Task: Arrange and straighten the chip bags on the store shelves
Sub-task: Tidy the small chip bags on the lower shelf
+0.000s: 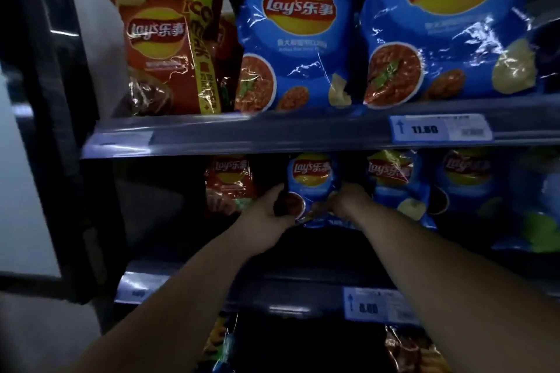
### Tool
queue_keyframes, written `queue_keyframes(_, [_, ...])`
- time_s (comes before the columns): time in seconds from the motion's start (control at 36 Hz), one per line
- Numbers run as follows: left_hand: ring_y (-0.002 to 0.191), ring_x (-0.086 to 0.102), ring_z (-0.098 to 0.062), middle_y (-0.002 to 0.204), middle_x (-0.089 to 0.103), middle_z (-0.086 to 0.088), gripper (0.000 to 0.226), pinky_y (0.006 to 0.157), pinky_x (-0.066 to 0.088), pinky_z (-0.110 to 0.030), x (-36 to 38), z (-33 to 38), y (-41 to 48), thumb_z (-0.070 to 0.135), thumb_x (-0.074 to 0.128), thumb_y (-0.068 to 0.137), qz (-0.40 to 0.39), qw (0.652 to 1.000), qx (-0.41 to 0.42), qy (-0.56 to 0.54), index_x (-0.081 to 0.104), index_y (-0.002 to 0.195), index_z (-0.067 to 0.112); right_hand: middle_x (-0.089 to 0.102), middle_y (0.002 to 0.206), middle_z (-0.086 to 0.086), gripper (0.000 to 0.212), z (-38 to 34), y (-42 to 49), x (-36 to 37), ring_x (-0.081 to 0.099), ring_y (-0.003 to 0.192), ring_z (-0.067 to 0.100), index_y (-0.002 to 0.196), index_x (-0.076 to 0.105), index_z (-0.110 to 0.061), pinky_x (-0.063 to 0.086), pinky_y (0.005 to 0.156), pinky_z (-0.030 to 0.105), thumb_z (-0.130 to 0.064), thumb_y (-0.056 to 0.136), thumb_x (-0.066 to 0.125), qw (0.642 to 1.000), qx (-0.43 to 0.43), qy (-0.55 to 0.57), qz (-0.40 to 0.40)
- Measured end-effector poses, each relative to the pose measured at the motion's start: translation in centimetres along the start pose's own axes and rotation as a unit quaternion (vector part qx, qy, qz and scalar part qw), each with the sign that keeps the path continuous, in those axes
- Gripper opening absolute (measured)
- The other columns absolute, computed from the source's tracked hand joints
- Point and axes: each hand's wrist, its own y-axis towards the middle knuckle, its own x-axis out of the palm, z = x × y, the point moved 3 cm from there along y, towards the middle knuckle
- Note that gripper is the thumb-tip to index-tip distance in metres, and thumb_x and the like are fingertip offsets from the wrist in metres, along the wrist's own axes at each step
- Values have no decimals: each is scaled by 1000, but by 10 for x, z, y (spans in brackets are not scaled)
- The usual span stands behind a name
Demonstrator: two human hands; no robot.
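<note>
Two bare arms reach into a dark store shelf. Both hands hold one small blue Lay's bag [312, 179]. The bag stands up straight near the middle of the middle shelf [272, 285], with its logo facing out.

The left hand [269, 212] grips the bag's left edge down low, with its fingers curled round the side. The right hand [348, 203] grips the bag's lower right corner, also with its fingers curled. It is too dark to see each finger well.

Left of the held bag stands a small red Lay's bag [230, 185], a little apart. On the right is a row of small blue Lay's bags [394, 188], close together. The nearest one is just beside the right hand.

A price tag reading 8.00 [372, 307] sits on the front edge of this shelf.

On the top shelf [272, 133] stand three big bags. A big red Lay's bag [169, 51] is on the left and leans a bit. Next come two big blue Lay's bags [294, 48], side by side and touching. A price tag reading 11.80 [439, 129] is stuck on that shelf's front edge, under the right one.

Down below, more snack bags [406, 348] peek out, too dark to tell.
</note>
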Motion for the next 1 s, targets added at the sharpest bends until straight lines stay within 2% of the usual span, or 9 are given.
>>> queue_keyframes(0.06, [94, 53, 16, 120, 58, 21, 65, 79, 40, -4, -1, -10, -7, 16, 67, 92, -21, 998, 29, 54, 36, 130, 58, 62, 135, 11, 75, -2, -2, 1, 60, 113, 27, 140, 52, -7, 46, 86, 31, -47, 83, 80, 1000, 10, -22, 9])
queue_keyframes(0.14, [103, 59, 0, 140, 50, 11, 75, 87, 46, -14, -6, -16, -22, 30, 67, 91, -48, 989, 46, 136, 27, 152, 43, 58, 140, 12, 85, -6, -12, -2, 58, 122, 30, 147, 44, -7, 49, 95, 35, -52, 83, 77, 999, 13, -30, 24])
queue_keyframes(0.28, [119, 58, -25, 143, 51, -5, 78, 90, 46, -25, -5, -13, -33, 39, 66, 90, -60, 979, 80, 178, 23, 154, 42, 54, 144, 1, 105, 8, -47, -8, 57, 121, 24, 151, 38, -21, 48, 97, 35, -53, 64, 89, 998, -21, -13, 59])
queue_keyframes(0.36, [133, 46, -25, 155, 37, -5, 78, 105, 41, -30, 3, -1, -31, 36, 67, 90, -53, 971, 111, 206, 24, 156, 33, 60, 127, -3, 83, 25, -76, -22, 58, 106, 18, 142, 45, -20, 45, 83, 27, -39, 73, 89, 993, -42, -31, 105])
queue_keyframes(0.47, [141, 34, -22, 160, 25, 0, 75, 113, 34, -31, 25, 26, -32, 38, 65, 91, -33, 962, 168, 212, 27, 155, 29, 56, 133, 1, 82, 56, -110, -50, 57, 121, 27, 148, 41, -19, 51, 96, 36, -34, 80, 84, 981, -23, -36, 188])
queue_keyframes(0.67, [149, 22, -26, 165, 13, 1, 76, 119, 26, -40, 83, 70, -32, 47, 62, 91, -58, 939, 227, 252, 23, 155, 36, 53, 124, 15, 61, 112, -143, -106, 53, 115, 39, 127, 54, -16, 48, 97, 46, -34, 77, 83, 941, 12, -129, 314])
queue_keyframes(0.72, [149, 21, -25, 166, 11, 1, 77, 117, 29, -36, 101, 80, -28, 47, 62, 91, -66, 938, 226, 254, 22, 155, 36, 51, 123, 14, 56, 131, -148, -121, 52, 114, 39, 118, 53, -19, 49, 95, 48, -33, 74, 85, 933, 18, -126, 338])
queue_keyframes(0.83, [147, 25, -26, 165, 12, -1, 78, 114, 34, -39, 136, 95, -11, 46, 66, 89, -72, 939, 213, 260, 25, 154, 34, 45, 139, 16, 72, 165, -153, -151, 46, 125, 41, 135, 46, -13, 45, 93, 43, -30, 78, 86, 915, 39, -128, 380])
queue_keyframes(1.0, [122, 52, -33, 142, 47, -14, 96, 96, 48, -38, 161, 115, 39, 43, 83, 76, 1, 988, 75, 137, 28, 151, 16, 44, 140, 22, 96, 211, -140, -198, 41, 129, 45, 143, 36, -8, 43, 101, 50, -29, 68, 92, 917, 42, -47, 394])
